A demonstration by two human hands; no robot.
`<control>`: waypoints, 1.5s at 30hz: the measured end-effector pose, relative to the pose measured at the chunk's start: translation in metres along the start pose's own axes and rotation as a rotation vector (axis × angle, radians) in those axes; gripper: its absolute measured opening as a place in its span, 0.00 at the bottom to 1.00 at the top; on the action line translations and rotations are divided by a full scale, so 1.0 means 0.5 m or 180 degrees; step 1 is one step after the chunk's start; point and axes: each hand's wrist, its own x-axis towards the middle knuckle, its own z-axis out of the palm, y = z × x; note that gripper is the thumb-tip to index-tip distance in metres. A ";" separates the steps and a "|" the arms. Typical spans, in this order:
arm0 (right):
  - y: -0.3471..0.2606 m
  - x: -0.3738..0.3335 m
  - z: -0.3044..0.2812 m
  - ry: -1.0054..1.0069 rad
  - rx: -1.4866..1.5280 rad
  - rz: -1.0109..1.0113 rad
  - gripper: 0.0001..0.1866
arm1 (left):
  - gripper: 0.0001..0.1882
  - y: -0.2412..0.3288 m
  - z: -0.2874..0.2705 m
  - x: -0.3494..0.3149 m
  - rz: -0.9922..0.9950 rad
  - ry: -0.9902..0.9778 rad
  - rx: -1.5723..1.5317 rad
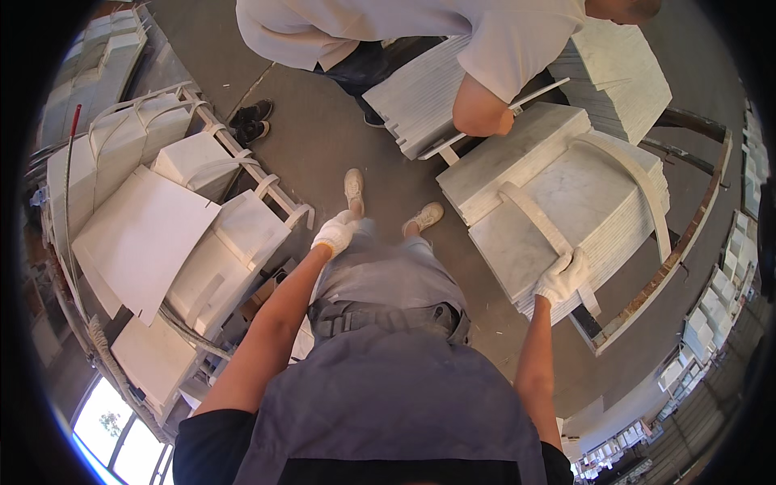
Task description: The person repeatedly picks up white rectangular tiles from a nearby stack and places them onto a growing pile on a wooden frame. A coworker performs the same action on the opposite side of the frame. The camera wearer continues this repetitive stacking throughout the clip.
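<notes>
My right hand (563, 277), in a white work glove, grips the near edge of a stack of white marble tiles (582, 198) bound with pale straps. The stack rests on a low wooden pallet (671, 267) to my right. My left hand (334, 234), also gloved, is closed in a loose fist by my left thigh with nothing visible in it. Across the stack another person (477, 48) in a white shirt bends over, one elbow on a second strapped tile pile (517, 149).
On my left, strapped bundles of white marble slabs (153, 234) lean on a rack. A pair of dark shoes (252, 121) lies on the grey concrete floor. More tile stacks (622, 81) stand at the far right, and boxed stock lines the right edge.
</notes>
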 end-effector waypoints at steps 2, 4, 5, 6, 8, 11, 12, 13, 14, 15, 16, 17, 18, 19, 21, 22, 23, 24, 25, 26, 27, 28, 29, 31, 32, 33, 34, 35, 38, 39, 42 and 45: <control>0.001 0.000 0.002 -0.0066 -0.0065 0.0026 0.20 | 0.33 -0.022 -0.009 0.006 -0.0158 -0.0033 -0.0098; 0.001 0.000 0.002 -0.0058 -0.0097 0.0041 0.20 | 0.33 -0.047 -0.016 0.014 -0.0189 -0.0059 -0.0127; 0.000 -0.001 0.003 -0.0041 -0.0104 0.0039 0.20 | 0.33 -0.059 -0.016 0.019 -0.0301 -0.0076 -0.0163; -0.002 -0.001 0.005 -0.0001 -0.0075 0.0015 0.20 | 0.35 -0.071 -0.017 0.022 -0.0211 -0.0049 -0.0082; -0.005 0.000 0.006 -0.0028 -0.0132 0.0060 0.20 | 0.32 -0.089 -0.018 0.034 -0.0182 -0.0010 -0.0015; -0.007 0.001 0.008 -0.0009 -0.0217 0.0041 0.20 | 0.31 -0.103 -0.019 0.049 -0.0180 0.0035 0.0001; -0.007 0.001 0.007 0.0027 -0.0227 0.0020 0.20 | 0.31 -0.104 -0.020 0.051 -0.0173 0.0048 -0.0004; -0.007 0.001 0.007 -0.0014 -0.0273 0.0035 0.20 | 0.32 -0.103 -0.021 0.053 -0.0163 0.0054 -0.0028; -0.007 0.001 0.006 -0.0027 -0.0292 0.0044 0.20 | 0.32 -0.100 -0.023 0.055 -0.0151 0.0060 -0.0051; -0.006 0.001 0.006 -0.0038 -0.0312 0.0054 0.20 | 0.32 -0.097 -0.024 0.056 -0.0205 0.0059 -0.0095; -0.005 0.001 0.007 -0.0045 -0.0285 0.0073 0.20 | 0.32 -0.092 -0.026 0.056 -0.0149 0.0030 -0.0081; -0.004 0.000 0.007 -0.0050 -0.0257 0.0092 0.20 | 0.32 -0.087 -0.028 0.055 -0.0160 -0.0006 -0.0089; -0.003 0.000 0.008 -0.0019 -0.0201 0.0082 0.20 | 0.32 -0.082 -0.029 0.055 -0.0202 -0.0035 -0.0124; -0.002 0.000 0.009 -0.0054 -0.0224 0.0114 0.20 | 0.32 -0.077 -0.029 0.054 -0.0173 -0.0058 -0.0104; 0.002 -0.001 0.010 -0.0023 -0.0184 0.0098 0.20 | 0.32 -0.070 -0.028 0.050 -0.0163 -0.0068 -0.0163; 0.003 -0.002 0.011 -0.0066 -0.0201 0.0144 0.21 | 0.32 -0.068 -0.026 0.048 -0.0113 -0.0053 -0.0115; 0.004 -0.003 0.012 -0.0076 -0.0188 0.0163 0.21 | 0.32 -0.065 -0.023 0.046 -0.0047 -0.0013 -0.0116; 0.006 -0.003 0.013 -0.0041 -0.0137 0.0140 0.21 | 0.31 -0.063 -0.021 0.044 -0.0050 0.0008 -0.0130; 0.007 -0.004 0.013 -0.0068 -0.0161 0.0146 0.21 | 0.31 -0.060 -0.020 0.042 0.0015 0.0016 -0.0125; 0.008 -0.003 0.014 -0.0052 -0.0149 0.0109 0.21 | 0.30 -0.057 -0.019 0.040 0.0009 0.0003 -0.0134; 0.009 -0.002 0.014 -0.0034 -0.0137 0.0073 0.21 | 0.30 -0.054 -0.019 0.039 -0.0065 -0.0011 -0.0171; 0.009 -0.003 0.014 -0.0044 -0.0141 0.0098 0.21 | 0.29 -0.052 -0.018 0.038 -0.0039 -0.0056 -0.0197; 0.009 -0.003 0.013 -0.0054 -0.0146 0.0122 0.21 | 0.29 -0.049 -0.019 0.037 -0.0083 -0.0105 -0.0250; 0.010 -0.003 0.013 -0.0051 -0.0170 0.0129 0.21 | 0.28 -0.047 -0.018 0.038 -0.0131 -0.0142 -0.0323; 0.010 -0.003 0.013 -0.0040 -0.0191 0.0111 0.21 | 0.27 -0.048 -0.017 0.040 -0.0136 -0.0131 -0.0342; 0.010 -0.003 0.013 0.0006 -0.0178 0.0080 0.21 | 0.27 -0.050 -0.015 0.042 -0.0229 -0.0148 -0.0453; 0.010 -0.004 0.014 -0.0017 -0.0214 0.0103 0.20 | 0.27 -0.054 -0.014 0.045 -0.0153 -0.0114 -0.0359; 0.009 -0.004 0.015 -0.0006 -0.0218 0.0113 0.20 | 0.27 -0.058 -0.012 0.048 -0.0164 -0.0110 -0.0356; 0.008 -0.003 0.014 -0.0010 -0.0205 0.0136 0.20 | 0.27 -0.067 -0.007 0.054 -0.0089 -0.0084 -0.0325; 0.007 -0.002 0.013 0.0016 -0.0159 0.0116 0.20 | 0.27 -0.067 -0.007 0.055 -0.0187 -0.0102 -0.0407; 0.004 -0.001 0.009 -0.0026 -0.0126 0.0140 0.20 | 0.28 -0.063 -0.008 0.053 -0.0151 -0.0078 -0.0303; -0.001 -0.001 0.009 0.0025 -0.0152 0.0128 0.19 | 0.34 -0.057 -0.014 0.049 -0.0111 -0.0147 -0.0218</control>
